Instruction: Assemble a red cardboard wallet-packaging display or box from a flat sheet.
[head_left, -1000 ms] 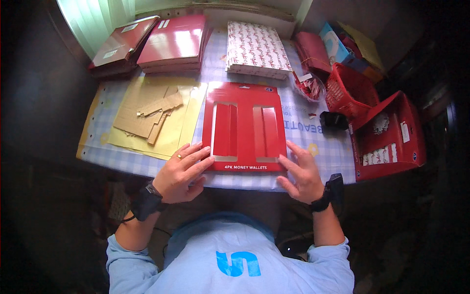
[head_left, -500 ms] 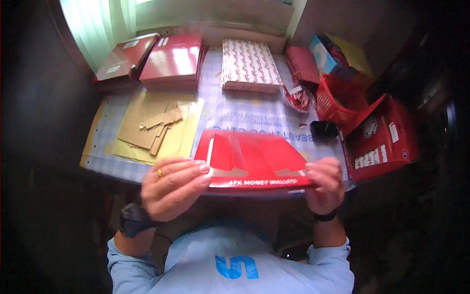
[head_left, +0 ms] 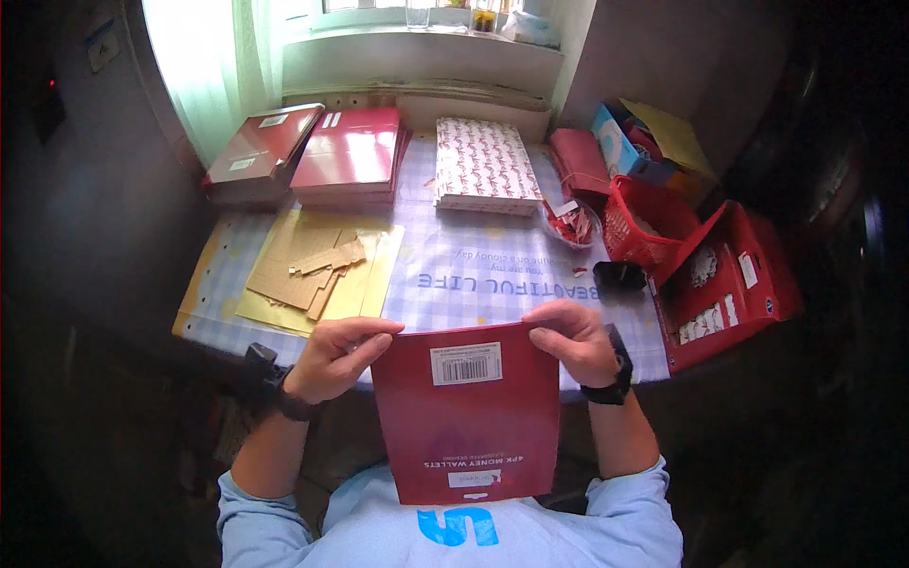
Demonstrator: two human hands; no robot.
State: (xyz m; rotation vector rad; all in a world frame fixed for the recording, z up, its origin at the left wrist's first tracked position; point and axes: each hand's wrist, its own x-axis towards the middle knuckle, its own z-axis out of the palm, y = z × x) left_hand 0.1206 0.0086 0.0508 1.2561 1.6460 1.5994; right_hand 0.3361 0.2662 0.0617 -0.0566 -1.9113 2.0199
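Observation:
A flat dark red card pack [head_left: 464,407] hangs in front of my chest, its labelled back facing up and its printing upside down. My left hand [head_left: 343,358] pinches its upper left corner between thumb and fingers. At the upper right corner, my right hand [head_left: 573,348] holds it the same way. A white barcode label [head_left: 466,363] lies near the held edge. Close to the far end are a smaller white sticker [head_left: 474,479] and a hang hole. The pack's other face is hidden.
On the checked tablecloth [head_left: 454,256] stand red pack stacks [head_left: 348,151], a patterned stack [head_left: 485,163], cardboard scraps [head_left: 327,265] on yellow sheets, a small bowl [head_left: 573,225], a red basket [head_left: 649,222], an open red box [head_left: 729,284] and a black object [head_left: 620,276]. Glasses [head_left: 483,17] stand on the windowsill.
The pack has swung from nearly level, windowed face showing, to hanging down with its barcoded back in view. Both hands have drawn closer together and now grip its top corners.

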